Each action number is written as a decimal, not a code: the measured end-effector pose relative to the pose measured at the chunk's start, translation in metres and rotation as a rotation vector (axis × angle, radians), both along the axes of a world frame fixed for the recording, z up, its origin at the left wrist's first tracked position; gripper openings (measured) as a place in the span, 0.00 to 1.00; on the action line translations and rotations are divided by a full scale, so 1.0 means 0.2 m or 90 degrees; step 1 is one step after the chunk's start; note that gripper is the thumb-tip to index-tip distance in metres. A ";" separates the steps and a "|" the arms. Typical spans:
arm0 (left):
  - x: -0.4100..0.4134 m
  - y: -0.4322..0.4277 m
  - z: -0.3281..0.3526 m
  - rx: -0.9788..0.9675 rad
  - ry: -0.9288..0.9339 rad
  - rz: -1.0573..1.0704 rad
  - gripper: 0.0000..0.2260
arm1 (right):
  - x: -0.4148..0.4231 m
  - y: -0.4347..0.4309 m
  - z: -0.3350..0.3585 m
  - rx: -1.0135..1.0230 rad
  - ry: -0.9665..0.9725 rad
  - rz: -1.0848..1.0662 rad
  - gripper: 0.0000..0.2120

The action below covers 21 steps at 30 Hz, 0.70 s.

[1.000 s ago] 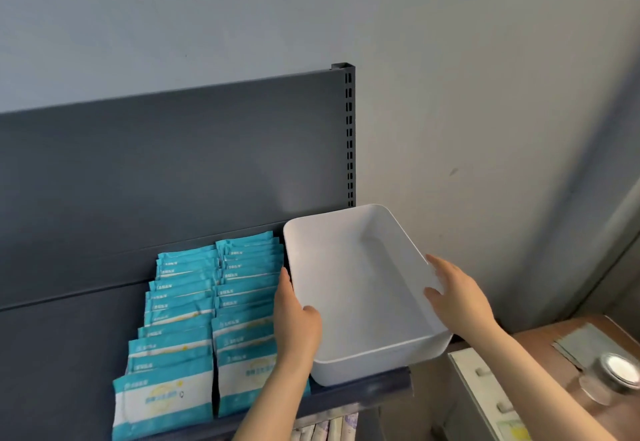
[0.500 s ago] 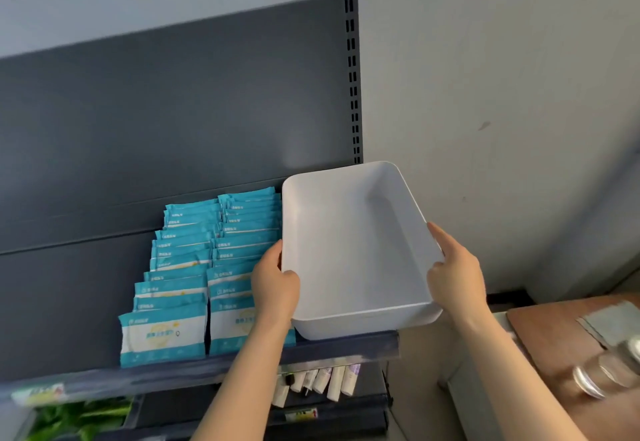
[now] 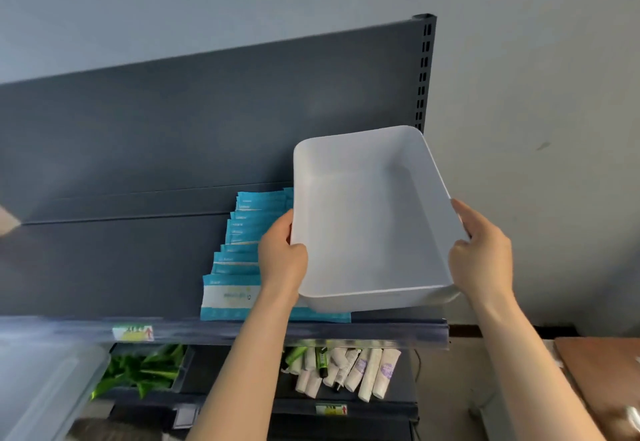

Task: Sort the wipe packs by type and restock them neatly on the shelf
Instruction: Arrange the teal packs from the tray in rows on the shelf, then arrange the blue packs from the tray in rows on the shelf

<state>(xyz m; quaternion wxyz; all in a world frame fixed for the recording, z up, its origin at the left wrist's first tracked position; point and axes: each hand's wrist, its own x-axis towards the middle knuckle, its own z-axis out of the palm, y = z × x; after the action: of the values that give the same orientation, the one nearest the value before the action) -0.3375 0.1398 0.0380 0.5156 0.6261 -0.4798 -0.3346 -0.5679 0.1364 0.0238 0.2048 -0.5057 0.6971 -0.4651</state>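
The white bin (image 3: 367,219) is held up over the right end of the shelf (image 3: 311,331), and its inside is bare. The left hand (image 3: 282,260) grips its left rim and the right hand (image 3: 481,253) grips its right rim. The teal wipe packs (image 3: 239,253) stand in rows just left of the bin, behind the left hand. The shelf left of the packs is bare.
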 end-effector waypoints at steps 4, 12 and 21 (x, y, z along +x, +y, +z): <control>0.27 0.15 0.05 0.003 0.017 0.040 0.28 | 0.27 0.06 0.03 -0.002 0.007 0.054 0.35; 0.90 0.58 0.08 -0.001 0.025 0.138 0.29 | 0.93 0.28 0.06 -0.014 0.002 0.188 0.31; 1.56 1.09 0.08 -0.002 0.011 0.268 0.29 | 1.65 0.53 0.05 -0.049 0.062 0.358 0.36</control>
<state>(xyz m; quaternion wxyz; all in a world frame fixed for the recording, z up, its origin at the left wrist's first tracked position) -0.0250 0.3579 0.0535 0.5794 0.7088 -0.3344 -0.2240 -0.2369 0.2425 0.0345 0.2723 -0.7083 0.5206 -0.3913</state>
